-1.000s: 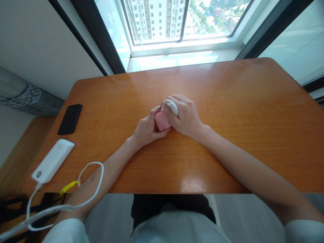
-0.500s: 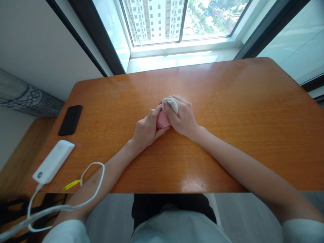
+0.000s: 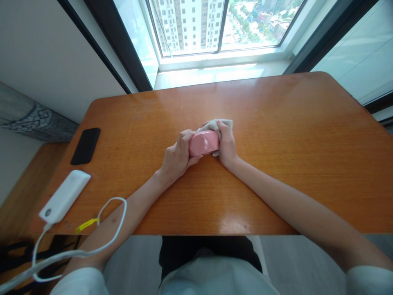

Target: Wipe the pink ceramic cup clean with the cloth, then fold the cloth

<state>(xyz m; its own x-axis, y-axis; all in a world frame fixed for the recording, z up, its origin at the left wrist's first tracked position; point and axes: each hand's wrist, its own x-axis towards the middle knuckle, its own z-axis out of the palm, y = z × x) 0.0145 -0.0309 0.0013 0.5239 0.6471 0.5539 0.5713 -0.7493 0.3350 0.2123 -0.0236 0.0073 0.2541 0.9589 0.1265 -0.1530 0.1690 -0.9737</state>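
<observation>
A small pink rounded case (image 3: pixel 203 143) is held on its side at the middle of the orange wooden table (image 3: pixel 276 135). My left hand (image 3: pixel 176 157) is closed around its left end. My right hand (image 3: pixel 226 143) presses a pale grey cloth (image 3: pixel 215 124) against the case's right end and far side, fingers curled over the cloth. Part of the cloth is hidden behind the case and my fingers.
A black phone (image 3: pixel 85 145) lies flat near the table's left edge. In front of it rests a white power bank (image 3: pixel 64 196) with a white cable (image 3: pixel 101 229) looping off the front edge. A window sill (image 3: pixel 208 73) runs behind the table.
The pink case has been turned so its long rounded side faces me. My right hand has shifted to the case's right end, and the cloth has spread out behind it.
</observation>
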